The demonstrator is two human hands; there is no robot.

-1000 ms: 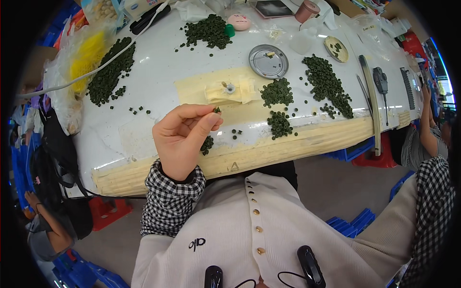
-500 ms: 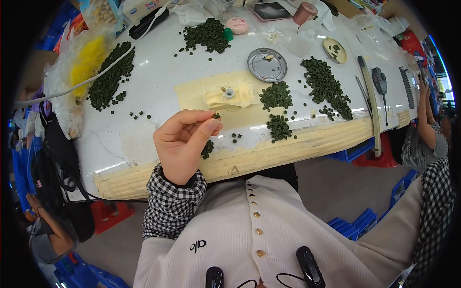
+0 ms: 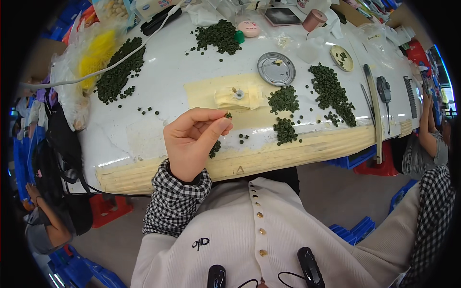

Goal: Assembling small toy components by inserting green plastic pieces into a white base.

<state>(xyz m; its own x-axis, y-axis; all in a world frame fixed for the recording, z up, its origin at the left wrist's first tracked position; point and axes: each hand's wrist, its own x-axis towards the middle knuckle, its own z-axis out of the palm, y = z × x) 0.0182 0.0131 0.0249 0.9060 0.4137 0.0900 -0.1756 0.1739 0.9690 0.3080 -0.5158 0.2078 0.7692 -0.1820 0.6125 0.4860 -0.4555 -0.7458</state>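
My left hand (image 3: 194,139) is raised over the near edge of the table, with thumb and fingertips pinched on a small dark green piece (image 3: 228,115). Just beyond it lies a cream-taped block (image 3: 247,100) with a small metal ring (image 3: 239,94) on top. Right of the block are two small heaps of green pieces, one farther (image 3: 283,99) and one nearer (image 3: 285,130). Part of another little heap (image 3: 214,150) shows beside my left wrist. My right arm, in a checked sleeve (image 3: 434,206), runs out at the right edge; my right hand is out of sight.
Bigger green heaps lie at the left (image 3: 117,77), back (image 3: 218,37) and right (image 3: 331,91). A round metal lid (image 3: 276,79) and a cream dish (image 3: 342,57) stand among them. Tweezers (image 3: 367,101), a long strip (image 3: 373,115) and a screwdriver-like tool (image 3: 384,93) lie at right. A white cable (image 3: 110,69) crosses the left.
The whole view has shifted slightly, so table things appear a little farther right. My left hand keeps the same pinch on the green piece.
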